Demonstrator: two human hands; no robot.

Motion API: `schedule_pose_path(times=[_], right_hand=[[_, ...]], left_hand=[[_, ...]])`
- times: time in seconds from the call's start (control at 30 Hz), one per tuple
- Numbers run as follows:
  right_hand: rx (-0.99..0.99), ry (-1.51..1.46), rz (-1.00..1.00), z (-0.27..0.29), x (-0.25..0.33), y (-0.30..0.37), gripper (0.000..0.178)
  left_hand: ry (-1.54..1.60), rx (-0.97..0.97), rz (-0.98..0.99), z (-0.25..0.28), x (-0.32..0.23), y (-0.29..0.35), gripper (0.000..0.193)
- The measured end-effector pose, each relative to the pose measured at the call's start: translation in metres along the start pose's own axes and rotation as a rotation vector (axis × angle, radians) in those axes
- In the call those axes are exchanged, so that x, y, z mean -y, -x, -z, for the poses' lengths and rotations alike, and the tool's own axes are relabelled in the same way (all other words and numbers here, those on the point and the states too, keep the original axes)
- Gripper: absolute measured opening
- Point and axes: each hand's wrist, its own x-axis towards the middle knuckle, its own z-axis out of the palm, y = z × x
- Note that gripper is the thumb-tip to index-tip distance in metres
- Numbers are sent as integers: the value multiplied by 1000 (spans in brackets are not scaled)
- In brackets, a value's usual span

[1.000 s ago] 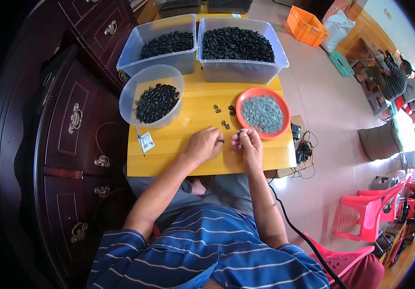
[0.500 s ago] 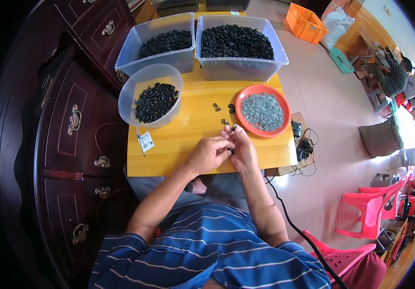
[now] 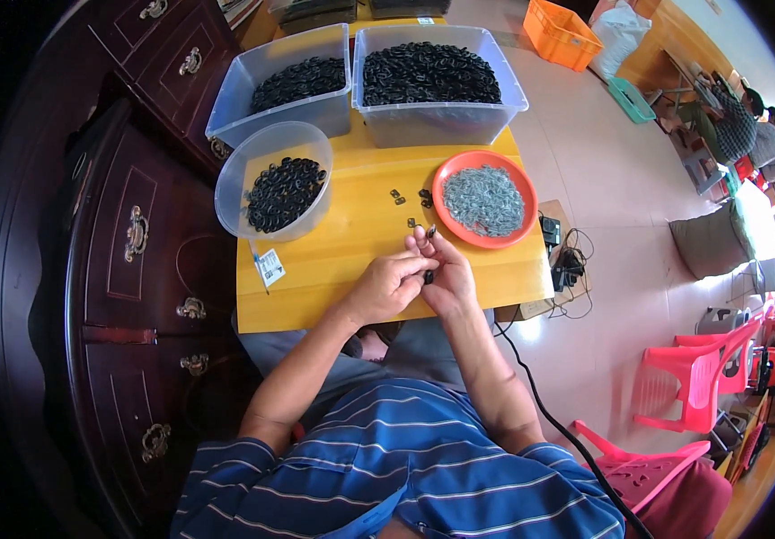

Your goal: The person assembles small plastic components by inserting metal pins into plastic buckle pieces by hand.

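My hands meet above the front of the yellow table [image 3: 333, 283]. My left hand [image 3: 385, 286] is closed, its fingertips at a small black piece [image 3: 429, 277] beside my right palm. My right hand [image 3: 456, 274] pinches another small dark piece [image 3: 432, 232] between thumb and fingertips; its exact shape is too small to make out. Just beyond lie several loose black pieces [image 3: 399, 199]. An orange-red plate [image 3: 442, 216] to the right holds a heap of small clear pieces [image 3: 484, 201]. On the left, a round translucent tub [image 3: 228, 193] contains black loop-shaped pieces [image 3: 285, 193].
Two clear rectangular bins [image 3: 234, 121] [image 3: 441, 126] of black pieces stand at the back. A small white label [image 3: 270, 267] lies at left. Dark wooden drawers [image 3: 127, 234] flank the table. A black cable [image 3: 540, 404] runs along my right; pink chairs [image 3: 688, 382] stand beyond.
The view has shifted slightly. My hands stay together in nearly the same place, and the piece at my right fingertips now stands more upright.
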Motion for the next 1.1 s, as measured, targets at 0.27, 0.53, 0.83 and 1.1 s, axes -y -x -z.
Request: schedule_pose_path(times=[0.27, 0.53, 0.83, 1.1], right_hand=[[-40, 50, 51, -3, -2, 0, 17], [-31, 427, 250, -13, 5, 14, 9], [-2, 718, 331, -10, 4, 29, 7], [54, 848, 374, -1, 6, 33, 11]], left_hand=[[2, -79, 84, -14, -3, 4, 25], [546, -200, 389, 9, 5, 9, 14], [457, -180, 365, 18, 5, 5, 18], [346, -136, 369, 15, 5, 2, 22]])
